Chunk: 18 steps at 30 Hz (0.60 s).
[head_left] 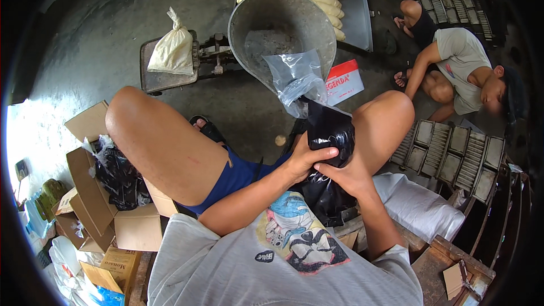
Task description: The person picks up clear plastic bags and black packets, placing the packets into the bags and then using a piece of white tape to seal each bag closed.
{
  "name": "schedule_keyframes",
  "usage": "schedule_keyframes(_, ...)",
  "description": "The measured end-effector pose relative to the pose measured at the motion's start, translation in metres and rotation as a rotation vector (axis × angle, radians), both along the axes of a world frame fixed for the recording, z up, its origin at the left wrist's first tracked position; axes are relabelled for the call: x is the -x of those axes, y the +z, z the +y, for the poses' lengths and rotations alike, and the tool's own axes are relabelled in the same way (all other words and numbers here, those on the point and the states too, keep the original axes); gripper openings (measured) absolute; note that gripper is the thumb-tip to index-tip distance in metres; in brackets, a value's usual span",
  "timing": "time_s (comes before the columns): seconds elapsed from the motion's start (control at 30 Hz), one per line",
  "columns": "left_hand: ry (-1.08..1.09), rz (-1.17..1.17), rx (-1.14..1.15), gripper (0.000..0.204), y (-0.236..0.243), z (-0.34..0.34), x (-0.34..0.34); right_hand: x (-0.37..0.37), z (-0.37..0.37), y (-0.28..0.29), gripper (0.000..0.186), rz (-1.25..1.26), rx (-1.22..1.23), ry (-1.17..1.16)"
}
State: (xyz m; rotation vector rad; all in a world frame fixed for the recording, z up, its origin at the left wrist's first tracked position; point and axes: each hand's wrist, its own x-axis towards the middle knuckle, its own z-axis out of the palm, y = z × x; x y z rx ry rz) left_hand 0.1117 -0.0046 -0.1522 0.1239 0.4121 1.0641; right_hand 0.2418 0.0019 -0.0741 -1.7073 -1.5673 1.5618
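Black plastic bag (328, 136), gripped closed by both hands, left hand (306, 158) and right hand (345, 175), sits just below the metal scoop pan (283, 28). A clear bag (294, 76) pokes from its top and could likely slip out.

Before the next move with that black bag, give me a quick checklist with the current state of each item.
1. Left hand gripping the black bag: ok.
2. Right hand on the bag too: ok.
3. Clear plastic bag sticking out of the black bag's top: ok.
4. Metal scoop within reach ahead: ok.
5. Black bag's contents: cannot tell.
6. Other person clear of the hands: ok.
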Motion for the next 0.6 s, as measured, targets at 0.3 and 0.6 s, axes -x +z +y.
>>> schedule_keyframes(0.3,0.099,0.193,-0.101,0.076,0.004,-0.002,-0.005,-0.002,0.003,-0.006,0.081,-0.034,-0.040,0.041)
schedule_keyframes(0.6,0.097,0.112,-0.035,0.073,-0.002,0.002,-0.005,0.020,0.005,-0.005,0.053,0.073,0.069,-0.169)
